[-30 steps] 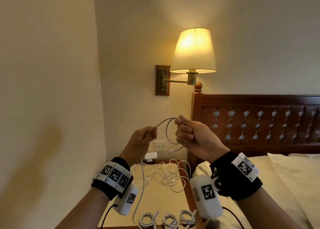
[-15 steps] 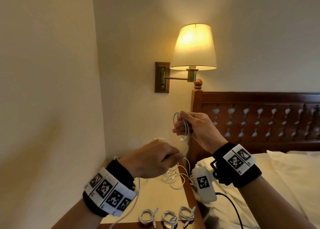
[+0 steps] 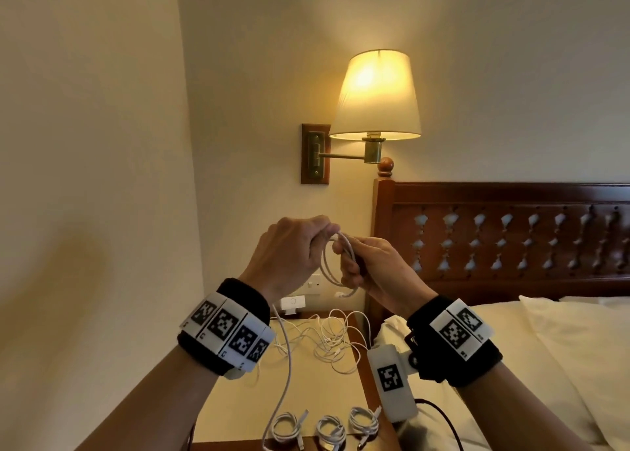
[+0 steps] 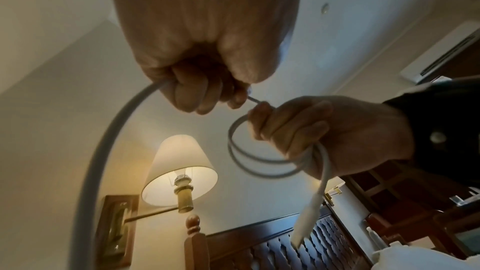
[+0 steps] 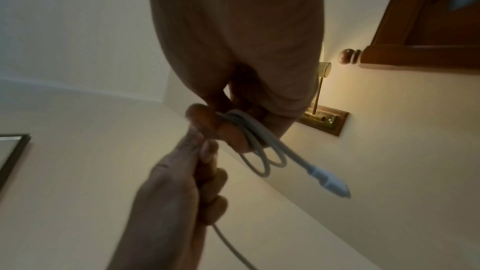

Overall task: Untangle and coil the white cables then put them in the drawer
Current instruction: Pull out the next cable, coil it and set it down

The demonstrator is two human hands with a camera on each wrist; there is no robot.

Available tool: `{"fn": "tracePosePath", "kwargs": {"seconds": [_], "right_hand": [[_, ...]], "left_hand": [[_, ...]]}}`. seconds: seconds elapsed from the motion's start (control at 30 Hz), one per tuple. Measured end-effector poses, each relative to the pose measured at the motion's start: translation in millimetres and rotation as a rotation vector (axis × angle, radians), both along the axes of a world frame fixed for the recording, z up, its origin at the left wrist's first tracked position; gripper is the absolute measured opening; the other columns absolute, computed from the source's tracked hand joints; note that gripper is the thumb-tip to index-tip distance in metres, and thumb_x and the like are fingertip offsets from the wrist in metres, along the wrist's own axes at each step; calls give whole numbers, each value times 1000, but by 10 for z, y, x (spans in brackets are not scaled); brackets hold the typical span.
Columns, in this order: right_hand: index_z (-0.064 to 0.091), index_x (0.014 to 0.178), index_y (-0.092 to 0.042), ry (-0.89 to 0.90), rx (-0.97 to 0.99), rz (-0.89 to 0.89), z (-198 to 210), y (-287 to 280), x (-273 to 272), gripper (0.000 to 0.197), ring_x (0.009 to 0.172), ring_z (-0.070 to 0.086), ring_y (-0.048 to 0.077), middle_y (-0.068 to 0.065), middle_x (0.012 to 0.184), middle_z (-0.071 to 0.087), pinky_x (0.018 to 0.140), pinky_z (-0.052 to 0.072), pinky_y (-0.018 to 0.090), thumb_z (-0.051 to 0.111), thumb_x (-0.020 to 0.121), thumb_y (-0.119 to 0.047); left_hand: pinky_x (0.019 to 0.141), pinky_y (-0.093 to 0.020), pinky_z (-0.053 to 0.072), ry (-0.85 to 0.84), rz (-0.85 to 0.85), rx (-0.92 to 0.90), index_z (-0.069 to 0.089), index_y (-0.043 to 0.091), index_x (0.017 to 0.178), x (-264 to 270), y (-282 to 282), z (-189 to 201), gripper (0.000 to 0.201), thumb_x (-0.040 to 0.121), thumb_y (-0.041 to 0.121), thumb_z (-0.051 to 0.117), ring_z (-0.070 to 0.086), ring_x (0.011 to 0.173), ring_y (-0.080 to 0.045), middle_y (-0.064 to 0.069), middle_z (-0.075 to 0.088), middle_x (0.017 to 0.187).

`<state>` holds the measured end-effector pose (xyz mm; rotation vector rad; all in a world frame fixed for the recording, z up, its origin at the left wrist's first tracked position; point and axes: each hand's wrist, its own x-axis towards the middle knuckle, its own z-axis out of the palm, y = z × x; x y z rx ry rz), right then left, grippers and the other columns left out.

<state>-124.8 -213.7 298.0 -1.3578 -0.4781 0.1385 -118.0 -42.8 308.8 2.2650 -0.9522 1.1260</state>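
A thin white cable [image 3: 329, 263], smooth and round, is wound into small loops held in mid-air above a cream-topped nightstand [image 3: 238, 403]. The right hand [image 3: 378, 270] clamps the loops in curled fingers; the left hand [image 3: 289, 256], touching it, pinches the trailing length. Three finished coils [image 3: 329, 428] line the nightstand's front edge, a loose tangle [image 3: 330, 341] behind. A carved wooden headboard [image 3: 511, 239] stands close on the right.
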Motion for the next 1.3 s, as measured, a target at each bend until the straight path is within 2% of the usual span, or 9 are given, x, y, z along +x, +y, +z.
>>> {"fn": "tracePosePath", "kwargs": {"seconds": [0.13,0.3,0.43,0.53,0.67,0.77,0.87,1.13,1.3], "right_hand": [[57,91,-8,112,160,123,-32,-5,0,30,44,34,8,-3,54,37,46,33,19,38,103,-27],[58,86,-9,256,285,333,-32,-50,5,33,42,32,5,-7,51,36,48,29,19,36,104,-27],[57,82,-10,342,434,477,31,-173,56,27,41,36,4,-9,50,39,48,29,17,41,100,-24],[59,81,-11,324,496,425,158,-361,83,25,42,38,4,-8,51,40,48,31,17,44,97,-22],[55,78,-12,240,441,135,295,-508,87,28,43,36,4,-7,51,37,46,34,16,41,98,-25],[55,82,-12,161,286,-16,252,-420,136,29,48,43,7,-5,57,44,49,42,17,39,101,-27],[56,85,-10,95,176,-43,204,-273,154,28,51,51,10,1,63,52,52,49,20,42,101,-27],[62,89,-4,-63,-87,-37,175,-144,47,34,55,54,10,4,68,58,52,48,18,44,100,-31],[61,92,-4,-29,-45,23,176,-117,-12,32,54,53,12,5,63,56,54,50,21,42,100,-28]], "left_hand": [[53,-31,48,30,-19,-43,47,33,85,113,28,-125,25,99,48,33,51,54,-8,13,51,62],[50,-22,35,177,-70,-212,55,19,75,210,42,-279,55,91,64,28,43,50,-10,9,46,55],[52,-22,28,326,-126,-340,41,22,63,271,78,-466,42,95,48,34,31,52,-7,6,36,56],[54,-21,29,382,-86,-333,43,22,66,281,239,-804,38,97,41,34,34,53,-6,9,38,57],[53,-20,30,404,-56,-164,43,29,66,63,298,-1136,41,97,54,30,39,53,-7,10,44,56],[56,-26,37,385,-26,170,42,27,73,-282,73,-957,37,100,48,28,47,56,-15,6,50,63],[59,-29,33,300,2,305,40,27,81,-556,-150,-626,28,102,40,27,45,61,-15,7,51,72],[50,-17,26,56,65,204,46,26,89,-650,-241,8,21,102,36,33,40,53,-7,11,52,74],[52,-14,27,35,177,83,56,22,97,-388,-166,119,20,102,33,39,40,52,0,17,40,64]]}}
